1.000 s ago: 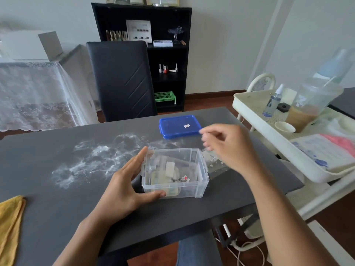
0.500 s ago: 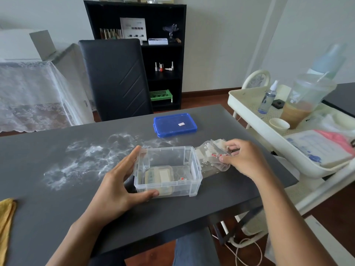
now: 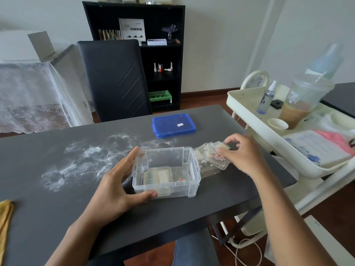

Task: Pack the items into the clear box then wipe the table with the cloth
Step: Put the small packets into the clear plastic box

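Observation:
The clear box (image 3: 195,186) stands open on the dark table (image 3: 57,208), with a few small packets lying flat in it. My left hand (image 3: 115,189) grips its left wall, thumb on the front and fingers along the side. Just right of the box lies a pile of small clear packets (image 3: 213,158) with red and white bits. My right hand (image 3: 244,152) rests on that pile, thumb and fingers pinching the top packets. The blue lid (image 3: 173,125) lies behind the box. A yellow cloth (image 3: 4,215) shows at the left edge.
White powder (image 3: 80,160) is smeared across the table left of the box. A black chair (image 3: 113,77) stands behind the table. A cream cart (image 3: 249,116) at the right holds a spray bottle (image 3: 266,99), a drink cup (image 3: 301,104) and papers.
My right hand came down from above the box to the packet pile at its right and closed its fingers on the packets. The left hand stayed on the box.

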